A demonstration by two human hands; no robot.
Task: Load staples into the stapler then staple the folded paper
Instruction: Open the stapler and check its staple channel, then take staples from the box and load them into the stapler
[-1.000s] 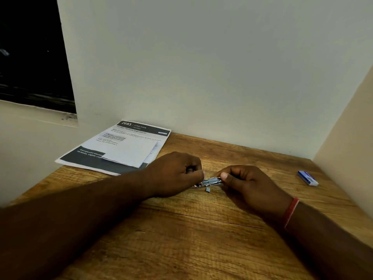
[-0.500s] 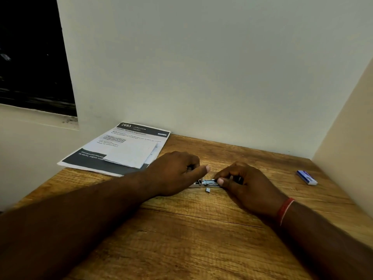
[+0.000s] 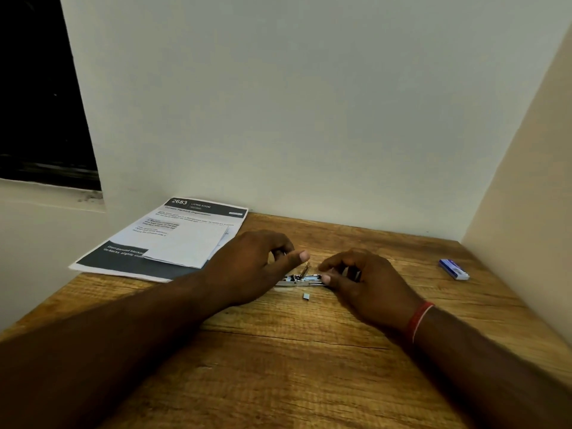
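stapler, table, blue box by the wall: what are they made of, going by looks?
Stapler: shiny bare metal, going by the silvery glints. Table: wood or wood-look laminate, matte, with visible grain and cracks. Blue box: probably printed cardboard, too small to confirm.

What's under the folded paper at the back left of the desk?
The folded paper lies on a printed sheet with dark bands, headed 2683. That sheet's middle text is covered; anything between them cannot be seen.

Wood-grain table [image 3: 278, 366] in corner, plain pale walls [image 3: 309, 103], dark window [image 3: 37, 88] upper left, dim light
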